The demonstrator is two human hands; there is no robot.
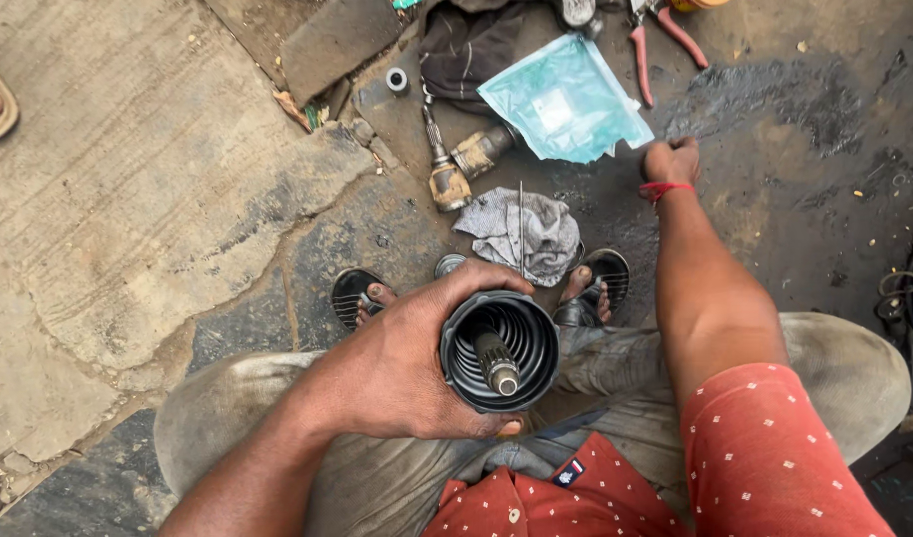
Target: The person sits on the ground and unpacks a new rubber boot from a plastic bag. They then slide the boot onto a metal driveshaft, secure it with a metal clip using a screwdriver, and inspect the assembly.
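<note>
Head view, left hand [392, 368] hiding boot [501, 350] side, shaft [496, 363] end visible

Matt ribbed black rubber boot [500, 350], steel shaft [496, 361]; grey cloth rag [524, 231]; glossy plastic pouch [566, 97].

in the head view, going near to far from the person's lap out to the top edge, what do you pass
left hand gripping the rubber boot with its splined shaft → grey rag → right hand on the ground → greenish plastic bag → red-handled pliers
</note>
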